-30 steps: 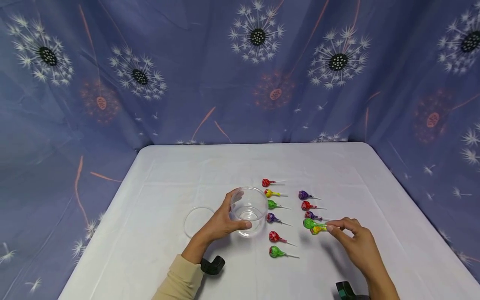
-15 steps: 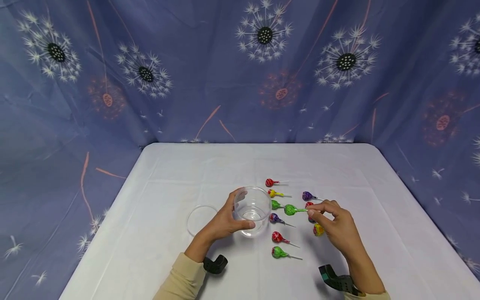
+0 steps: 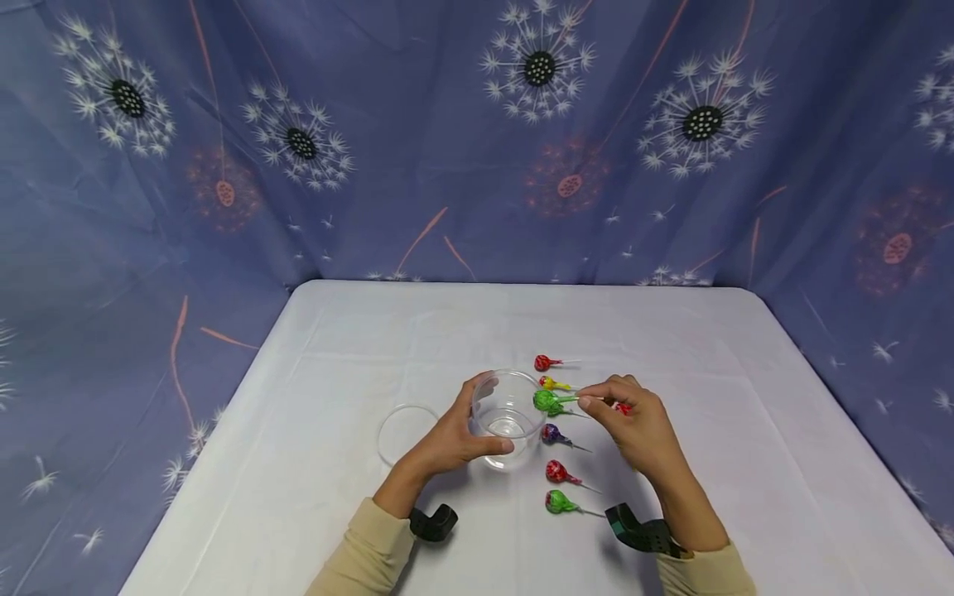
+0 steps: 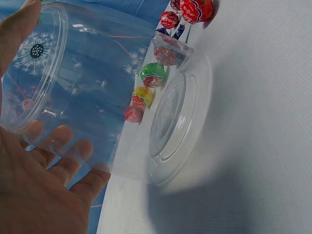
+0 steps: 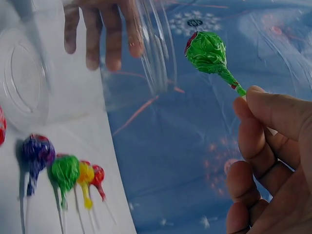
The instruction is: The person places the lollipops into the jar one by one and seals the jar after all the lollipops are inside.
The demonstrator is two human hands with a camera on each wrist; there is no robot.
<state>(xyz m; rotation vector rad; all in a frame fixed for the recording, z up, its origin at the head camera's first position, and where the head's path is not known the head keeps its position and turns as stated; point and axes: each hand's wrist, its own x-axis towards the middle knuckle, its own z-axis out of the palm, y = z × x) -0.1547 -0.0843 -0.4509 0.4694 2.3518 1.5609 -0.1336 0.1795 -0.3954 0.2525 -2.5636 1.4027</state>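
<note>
One patterned curtain (image 3: 417, 124) fills 12 o'clock on my remote feed, behind the white table (image 3: 358, 339). I take directions from the cup (image 3: 525, 444). Right hand (image 3: 633, 426), at 3: thumb and fingertips pinch the stick of the green pop (image 5: 205, 52). Left hand (image 3: 450, 443), at 8: curled round the cup wall, thumb on the near side. Cup: clear, mouth upward; I cannot tell whether its base sits on the table. Ring (image 3: 378, 436): at 9, flat on the table, near the left hand. Held pop: at 2, its head just beside the rim; the right wrist view shows a gap. Loose pops nearest the cup: red (image 3: 544, 362) at 1, yellow (image 3: 547, 382) at 2, another green (image 5: 65, 168) at 3, purple (image 3: 551, 434) between 3 and 4, second red (image 3: 557, 471) between 4 and 5, last green (image 3: 557, 502) at 5.

Risks, as I judge: head knocks the rim; cause, too little lift. Pop swivels or slips; cause, a pinch on a thin stick, weight out front. Cup flexes or tips; cause, squeezing a thin-looking wall. Loose pops roll; cause, right sleeve (image 3: 704, 573) passing low.
</note>
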